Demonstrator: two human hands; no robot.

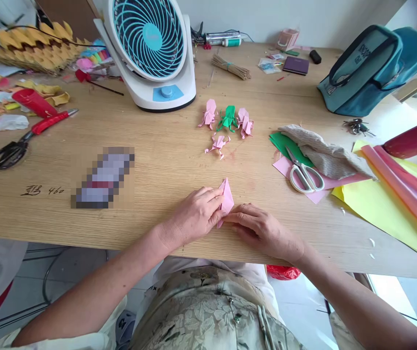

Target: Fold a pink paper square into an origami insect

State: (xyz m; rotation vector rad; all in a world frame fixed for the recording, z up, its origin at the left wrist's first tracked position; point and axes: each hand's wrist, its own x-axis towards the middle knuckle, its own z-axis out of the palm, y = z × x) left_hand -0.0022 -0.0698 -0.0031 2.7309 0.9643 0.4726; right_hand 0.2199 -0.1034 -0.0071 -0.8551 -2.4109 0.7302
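A pink sheet of origami paper (228,196), folded into a narrow pointed diamond, lies near the table's front edge. My left hand (201,208) presses on its left side, fingers close together over it. With bent fingers, my right hand (263,224) grips the lower right edge; its fingertips are partly hidden. Beyond my hands stand folded paper figures with thin legs: a green one (227,118) between two pink ones, and a smaller pink one (218,144) in front of them.
White-handled scissors (306,177) lie on coloured paper beside a grey cloth (327,150) at right. Yellow sheets (390,209) reach the right side. A fan (165,92) stands at the back, a teal bag (369,73) at back right. Black-and-red shears (26,138) lie left.
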